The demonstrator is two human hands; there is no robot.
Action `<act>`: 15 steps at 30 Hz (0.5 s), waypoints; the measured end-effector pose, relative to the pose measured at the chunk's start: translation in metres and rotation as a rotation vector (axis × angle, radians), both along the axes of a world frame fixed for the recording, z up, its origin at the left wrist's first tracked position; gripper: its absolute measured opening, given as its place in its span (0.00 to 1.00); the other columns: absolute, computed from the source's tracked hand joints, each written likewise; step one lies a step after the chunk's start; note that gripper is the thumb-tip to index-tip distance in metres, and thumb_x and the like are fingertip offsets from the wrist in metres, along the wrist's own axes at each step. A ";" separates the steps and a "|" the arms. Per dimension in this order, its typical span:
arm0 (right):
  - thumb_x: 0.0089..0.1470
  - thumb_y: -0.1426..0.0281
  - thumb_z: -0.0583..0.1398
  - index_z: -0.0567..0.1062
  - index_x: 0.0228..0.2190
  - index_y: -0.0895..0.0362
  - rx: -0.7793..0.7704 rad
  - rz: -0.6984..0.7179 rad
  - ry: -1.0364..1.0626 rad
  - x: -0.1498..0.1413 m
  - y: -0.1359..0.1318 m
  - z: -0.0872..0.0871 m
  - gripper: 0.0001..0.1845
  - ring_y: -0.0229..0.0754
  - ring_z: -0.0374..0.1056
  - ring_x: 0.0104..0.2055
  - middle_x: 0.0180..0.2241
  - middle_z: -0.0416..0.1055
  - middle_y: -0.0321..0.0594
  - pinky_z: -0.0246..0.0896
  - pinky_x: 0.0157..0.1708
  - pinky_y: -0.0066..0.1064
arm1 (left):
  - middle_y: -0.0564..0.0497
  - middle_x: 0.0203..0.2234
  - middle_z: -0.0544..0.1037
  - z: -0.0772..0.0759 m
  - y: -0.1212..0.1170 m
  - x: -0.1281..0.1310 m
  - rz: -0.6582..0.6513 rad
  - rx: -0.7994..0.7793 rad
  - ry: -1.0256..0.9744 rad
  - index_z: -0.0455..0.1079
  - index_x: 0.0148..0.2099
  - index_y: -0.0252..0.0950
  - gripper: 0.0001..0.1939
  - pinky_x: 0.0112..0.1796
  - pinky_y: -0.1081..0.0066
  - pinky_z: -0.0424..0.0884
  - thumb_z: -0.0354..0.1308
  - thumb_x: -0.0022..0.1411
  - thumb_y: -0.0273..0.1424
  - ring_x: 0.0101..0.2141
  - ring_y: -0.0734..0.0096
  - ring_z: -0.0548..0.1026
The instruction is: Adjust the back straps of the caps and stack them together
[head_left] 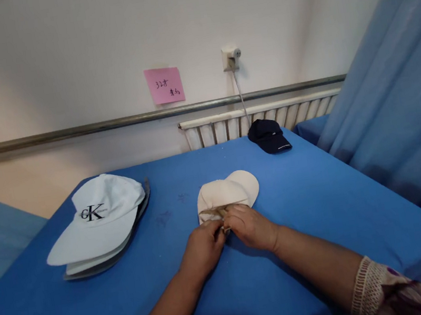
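Observation:
A cream baseball cap (222, 193) lies on the blue-covered table (202, 308), its brim pointing to the upper right. My left hand (204, 246) is closed on the near edge of the cap, fingertips pinched together. Beside it, nearly touching, my right hand (251, 225) also grips that edge, with its fingers curled in. Between the hands a small strap-like piece of the cap shows, but the fingers hide most of it.
To the left is a stack of caps, a white one (100, 217) with black lettering on top. A dark navy cap (269, 135) sits at the far right corner. Behind are a radiator (225, 128), a metal rail (121, 122) and a plugged-in cord (241, 94). A blue curtain (394, 85) hangs right.

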State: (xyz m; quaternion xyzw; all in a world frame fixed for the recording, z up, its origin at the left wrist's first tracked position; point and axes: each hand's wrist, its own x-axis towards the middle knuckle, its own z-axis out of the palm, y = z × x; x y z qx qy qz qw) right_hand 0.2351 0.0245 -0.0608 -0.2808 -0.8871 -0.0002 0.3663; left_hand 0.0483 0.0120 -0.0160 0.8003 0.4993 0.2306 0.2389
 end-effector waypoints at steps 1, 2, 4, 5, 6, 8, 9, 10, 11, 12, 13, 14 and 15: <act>0.61 0.78 0.52 0.70 0.37 0.56 -0.005 0.000 0.005 -0.001 -0.001 0.000 0.08 0.46 0.63 0.38 0.34 0.69 0.43 0.62 0.42 0.38 | 0.48 0.31 0.81 0.000 0.000 0.000 0.035 0.015 -0.010 0.77 0.36 0.39 0.10 0.36 0.67 0.67 0.54 0.59 0.31 0.32 0.64 0.77; 0.61 0.78 0.52 0.70 0.37 0.56 -0.013 -0.005 0.012 -0.001 -0.001 0.001 0.08 0.46 0.63 0.38 0.34 0.69 0.43 0.62 0.42 0.39 | 0.49 0.30 0.81 -0.001 0.002 -0.001 0.090 0.016 -0.052 0.77 0.35 0.39 0.10 0.36 0.68 0.67 0.54 0.59 0.32 0.31 0.64 0.77; 0.61 0.78 0.51 0.69 0.37 0.56 -0.037 -0.017 0.027 -0.002 -0.004 0.003 0.08 0.46 0.63 0.38 0.34 0.69 0.44 0.62 0.41 0.38 | 0.50 0.27 0.79 -0.004 0.007 -0.003 0.233 -0.052 -0.241 0.75 0.34 0.38 0.09 0.33 0.68 0.68 0.55 0.57 0.33 0.28 0.66 0.76; 0.61 0.78 0.51 0.69 0.37 0.56 -0.053 -0.020 0.042 -0.003 -0.005 0.004 0.09 0.46 0.64 0.37 0.34 0.69 0.44 0.63 0.40 0.38 | 0.51 0.25 0.79 -0.006 0.010 -0.004 0.292 -0.109 -0.350 0.74 0.34 0.37 0.09 0.32 0.68 0.69 0.54 0.57 0.34 0.27 0.66 0.76; 0.60 0.78 0.51 0.69 0.37 0.56 -0.070 -0.023 0.065 -0.003 -0.006 0.005 0.09 0.46 0.64 0.37 0.34 0.69 0.44 0.63 0.39 0.37 | 0.51 0.24 0.78 -0.007 0.013 -0.005 0.326 -0.172 -0.455 0.72 0.33 0.36 0.10 0.31 0.68 0.71 0.54 0.57 0.36 0.26 0.66 0.76; 0.59 0.79 0.52 0.68 0.38 0.56 -0.103 -0.030 0.129 -0.002 -0.007 0.006 0.09 0.46 0.64 0.37 0.34 0.69 0.44 0.63 0.39 0.36 | 0.48 0.27 0.80 -0.007 0.016 -0.006 0.305 -0.273 -0.608 0.71 0.34 0.35 0.13 0.34 0.66 0.74 0.53 0.59 0.39 0.30 0.63 0.79; 0.57 0.80 0.52 0.67 0.39 0.56 -0.115 -0.039 0.173 -0.001 -0.007 0.006 0.10 0.46 0.64 0.37 0.34 0.69 0.44 0.62 0.39 0.36 | 0.46 0.31 0.81 -0.005 0.016 -0.007 0.260 -0.293 -0.639 0.71 0.37 0.35 0.13 0.38 0.63 0.76 0.53 0.59 0.39 0.34 0.61 0.80; 0.56 0.80 0.53 0.67 0.39 0.56 -0.125 -0.055 0.224 0.000 -0.006 0.005 0.10 0.45 0.64 0.37 0.35 0.69 0.43 0.62 0.39 0.36 | 0.44 0.36 0.82 -0.003 0.015 -0.007 0.207 -0.290 -0.638 0.72 0.41 0.35 0.14 0.43 0.61 0.75 0.55 0.58 0.39 0.39 0.59 0.81; 0.56 0.80 0.53 0.67 0.39 0.56 -0.132 -0.076 0.278 0.000 -0.006 0.005 0.11 0.45 0.64 0.37 0.34 0.68 0.42 0.62 0.39 0.35 | 0.43 0.41 0.82 0.000 0.014 -0.008 0.152 -0.277 -0.610 0.72 0.45 0.35 0.15 0.48 0.60 0.74 0.58 0.57 0.37 0.44 0.58 0.80; 0.55 0.80 0.54 0.66 0.39 0.56 -0.140 -0.104 0.333 0.001 -0.005 0.005 0.11 0.44 0.64 0.36 0.34 0.68 0.42 0.62 0.38 0.35 | 0.43 0.44 0.82 0.002 0.012 -0.009 0.098 -0.251 -0.549 0.72 0.48 0.35 0.18 0.51 0.59 0.72 0.60 0.56 0.35 0.47 0.58 0.79; 0.55 0.80 0.54 0.66 0.39 0.55 -0.148 -0.134 0.382 0.002 -0.005 0.004 0.11 0.44 0.65 0.36 0.34 0.68 0.41 0.62 0.38 0.34 | 0.44 0.46 0.81 0.005 0.010 -0.010 0.047 -0.217 -0.466 0.72 0.50 0.36 0.19 0.53 0.59 0.70 0.61 0.56 0.33 0.48 0.58 0.78; 0.55 0.80 0.54 0.66 0.39 0.55 -0.156 -0.158 0.416 0.002 -0.005 0.005 0.11 0.43 0.65 0.36 0.34 0.68 0.41 0.62 0.38 0.34 | 0.45 0.46 0.81 0.006 0.009 -0.011 0.000 -0.185 -0.382 0.73 0.51 0.37 0.18 0.53 0.59 0.70 0.60 0.57 0.33 0.48 0.58 0.77; 0.55 0.79 0.54 0.66 0.38 0.55 -0.171 -0.171 0.432 0.002 -0.006 0.005 0.10 0.43 0.65 0.36 0.34 0.68 0.40 0.62 0.38 0.34 | 0.46 0.46 0.81 0.008 0.008 -0.012 -0.037 -0.156 -0.314 0.75 0.50 0.38 0.16 0.53 0.60 0.70 0.59 0.59 0.33 0.48 0.59 0.78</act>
